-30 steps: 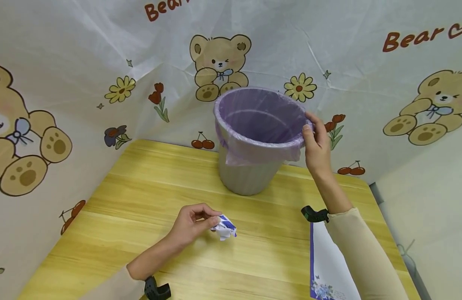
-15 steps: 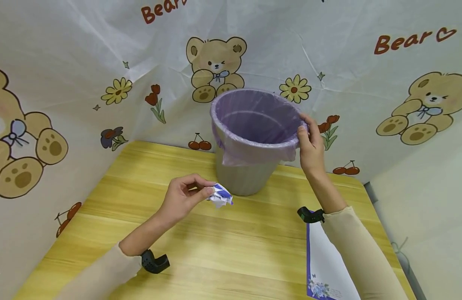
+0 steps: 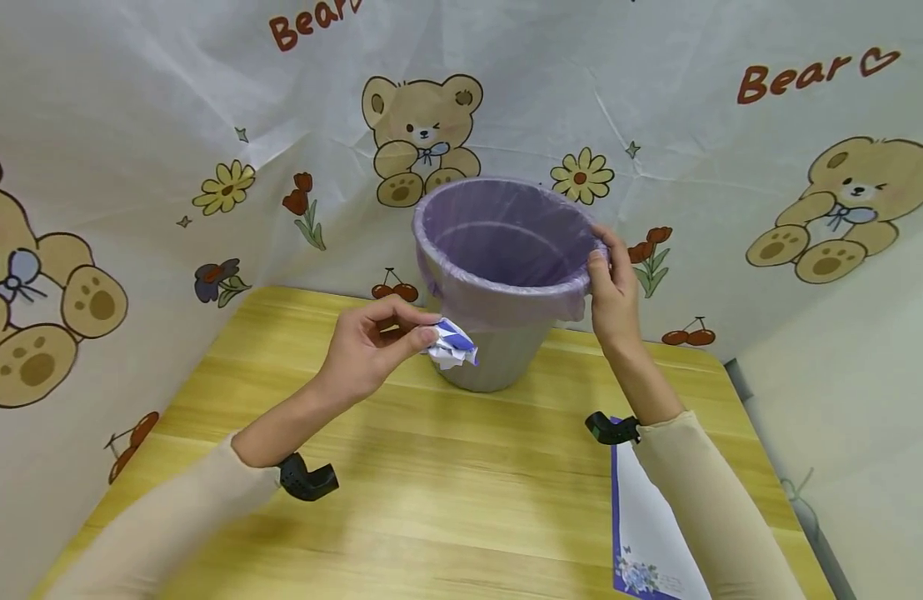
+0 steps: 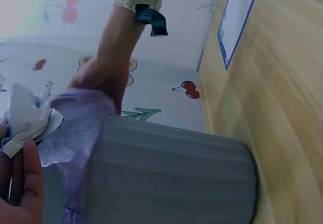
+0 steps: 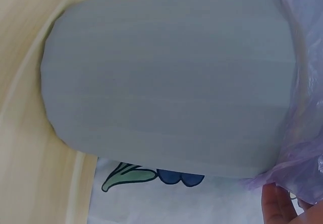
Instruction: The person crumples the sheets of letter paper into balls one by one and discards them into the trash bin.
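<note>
Between thumb and fingers, my left hand [image 3: 364, 350] pinches a crumpled piece of paper [image 3: 452, 343], white with blue-purple patches. In the head view the paper is in front of the bin's left side, below the rim. The grey trash can [image 3: 499, 358] stands upright on the table, lined with a translucent purple trash bag [image 3: 499, 304] folded over its rim. My right hand [image 3: 615, 292] grips the rim on the right, thumb and fingers over the bag's edge. The left wrist view shows the crumpled paper [image 4: 30, 120] beside the bag. Inside the can, the bottom is hidden.
A flat white sheet of paper [image 3: 649, 517] with a purple border and printed flowers lies on the wooden table [image 3: 431, 500], partly under the right forearm. Behind the can hangs a cloth [image 3: 521, 100] printed with bears, flowers and cherries.
My left hand has risen from low over the table towards the can, carrying the crumpled paper. The right hand keeps its grip on the rim. The head view has shifted slightly.
</note>
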{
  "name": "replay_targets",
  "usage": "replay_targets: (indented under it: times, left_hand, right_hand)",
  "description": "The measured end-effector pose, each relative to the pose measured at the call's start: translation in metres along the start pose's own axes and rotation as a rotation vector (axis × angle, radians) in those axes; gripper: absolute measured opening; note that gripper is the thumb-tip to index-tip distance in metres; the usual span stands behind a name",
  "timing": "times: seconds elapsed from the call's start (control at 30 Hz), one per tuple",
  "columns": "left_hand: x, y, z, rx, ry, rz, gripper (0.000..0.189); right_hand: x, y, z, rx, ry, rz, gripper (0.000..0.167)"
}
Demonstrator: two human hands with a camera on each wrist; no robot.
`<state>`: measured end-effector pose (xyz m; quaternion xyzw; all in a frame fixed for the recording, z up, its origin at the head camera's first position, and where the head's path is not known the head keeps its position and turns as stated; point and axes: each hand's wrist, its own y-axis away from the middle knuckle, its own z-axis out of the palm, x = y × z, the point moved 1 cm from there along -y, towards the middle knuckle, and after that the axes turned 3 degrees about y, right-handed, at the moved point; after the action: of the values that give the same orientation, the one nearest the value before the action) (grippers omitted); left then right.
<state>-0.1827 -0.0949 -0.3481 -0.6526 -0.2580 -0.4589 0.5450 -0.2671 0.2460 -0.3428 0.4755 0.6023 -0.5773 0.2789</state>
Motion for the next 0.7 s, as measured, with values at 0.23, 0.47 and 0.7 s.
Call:
replay_targets:
  times: [0.23, 0.47, 0.7]
  left_hand:
    - [0.026, -0.025, -0.003, -0.009, -0.045, 0.124, 0.015]
    - [0.039, -0.050, -0.003, 0.019, -0.068, 0.202, 0.017]
    - [0.043, -0.071, 0.001, 0.046, -0.104, 0.255, 0.015]
  right_hand:
    - [0.002, 0.000, 0.001, 0.005, -0.019, -0.021, 0.046]
    - [0.001, -0.001, -0.001, 0.000, 0.000, -0.027, 0.046]
    - [0.001, -0.001, -0.002, 0.005, 0.042, -0.039, 0.048]
